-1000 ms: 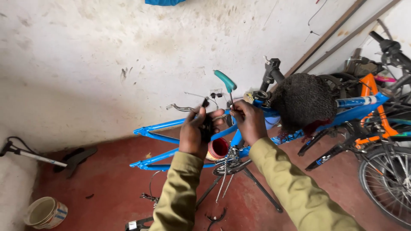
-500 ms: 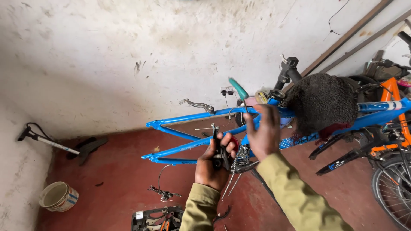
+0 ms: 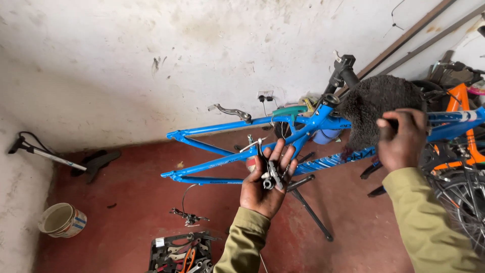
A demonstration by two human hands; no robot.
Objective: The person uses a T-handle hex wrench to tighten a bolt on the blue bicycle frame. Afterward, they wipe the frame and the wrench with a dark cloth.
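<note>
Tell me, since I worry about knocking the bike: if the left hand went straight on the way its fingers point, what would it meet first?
Most likely the blue bicycle frame. The left hand, palm up with metal brake parts on it, points up and away toward the frame's tubes just beyond its fingers. Depth is unclear, so the gap cannot be judged.

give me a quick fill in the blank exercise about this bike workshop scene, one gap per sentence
1. The left hand holds a metal brake part in its open ____.
2. The right hand grips a dark woolly cloth draped over the ____ bike frame.
3. A floor pump lies against the ____ at the left.
4. The open tool case sits on the red ____.

Missing words: palm; blue; wall; floor
</note>
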